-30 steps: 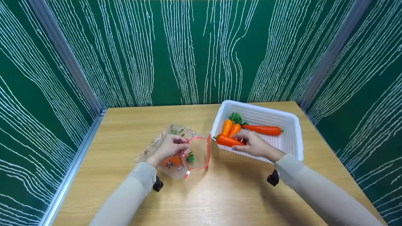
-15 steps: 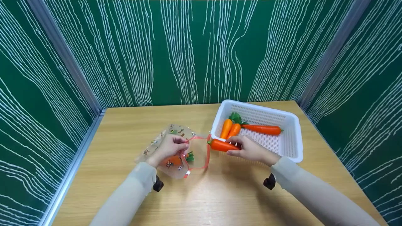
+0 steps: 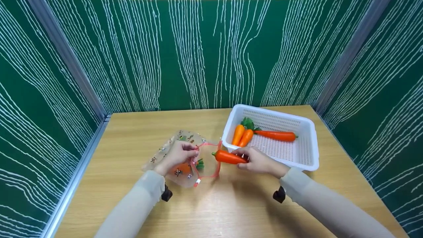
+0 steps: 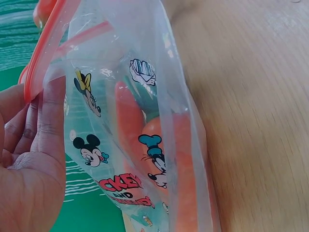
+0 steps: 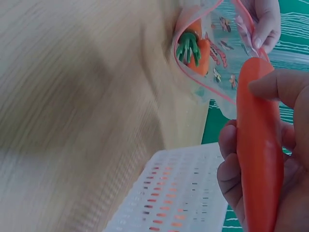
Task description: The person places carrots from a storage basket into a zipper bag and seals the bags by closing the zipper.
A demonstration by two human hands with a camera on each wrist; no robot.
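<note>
My left hand (image 3: pixel 179 154) pinches the red zip edge of a clear zip bag (image 4: pixel 91 121) printed with cartoon characters, and the bag's mouth gapes toward the right. Orange carrots (image 5: pixel 203 54) lie inside it, one with a green top. In my right hand (image 3: pixel 259 161) is a red-orange carrot (image 3: pixel 228 157), gripped between thumb and fingers. Its green-stemmed end reaches over the red rim at the bag's mouth in the head view. The right wrist view shows the thumb (image 5: pixel 277 87) lying along this carrot.
A white perforated basket (image 3: pixel 314 148) stands at the back right of the wooden table (image 3: pixel 231 211). Two orange carrots (image 3: pixel 242 135) with leafy tops and one long red carrot (image 3: pixel 277 135) lie in it. Green walls with white lines enclose the table.
My right hand has carried the red-orange carrot from over the basket's near left rim leftward and slightly down to the bag's mouth. My left hand and the bag have stayed almost still.
</note>
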